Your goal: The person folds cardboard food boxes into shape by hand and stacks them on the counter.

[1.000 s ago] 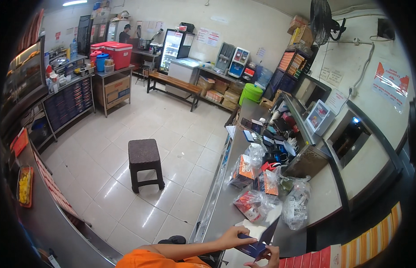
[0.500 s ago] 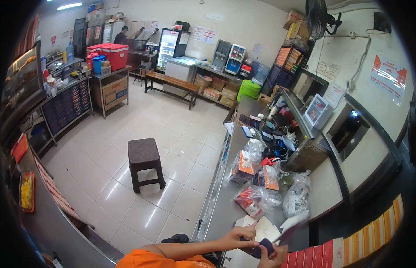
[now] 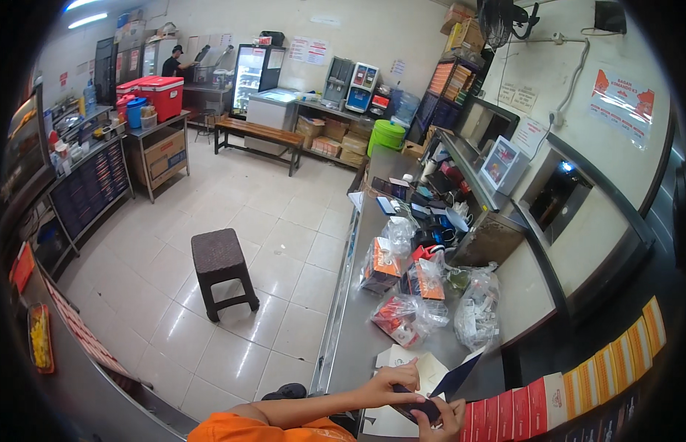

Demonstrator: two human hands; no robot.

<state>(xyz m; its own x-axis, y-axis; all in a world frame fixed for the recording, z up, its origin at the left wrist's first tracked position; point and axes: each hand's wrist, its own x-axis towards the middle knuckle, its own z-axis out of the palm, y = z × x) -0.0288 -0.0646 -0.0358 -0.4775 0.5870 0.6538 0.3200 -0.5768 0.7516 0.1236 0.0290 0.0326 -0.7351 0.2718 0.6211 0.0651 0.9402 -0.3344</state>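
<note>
A dark blue, partly folded cardboard box (image 3: pixel 459 377) with a cream inside is between my two hands at the lower right, over the steel counter (image 3: pixel 340 313). My left hand (image 3: pixel 393 383) reaches across from the left, its fingers closed on the near left edge of the box. From the lower edge comes my right hand (image 3: pixel 445 421), thumb and fingers pinching the box's dark near side. A flap stands up at the right. Under and beside the hands lies pale cardboard (image 3: pixel 391 358), partly covered by my left hand.
Plastic-bagged orange boxes (image 3: pixel 383 264) and a clear bag of small white items (image 3: pixel 477 309) stand beyond my hands. Red cartons (image 3: pixel 516 412) and yellow cartons (image 3: pixel 616 356) line the right. A brown stool (image 3: pixel 218 254) stands on the floor; a person (image 3: pixel 173 63) works far back.
My view has shifted slightly, so the room sits further left. The blue flap, blurred before, now stands upright and steady; both hands remain on the box.
</note>
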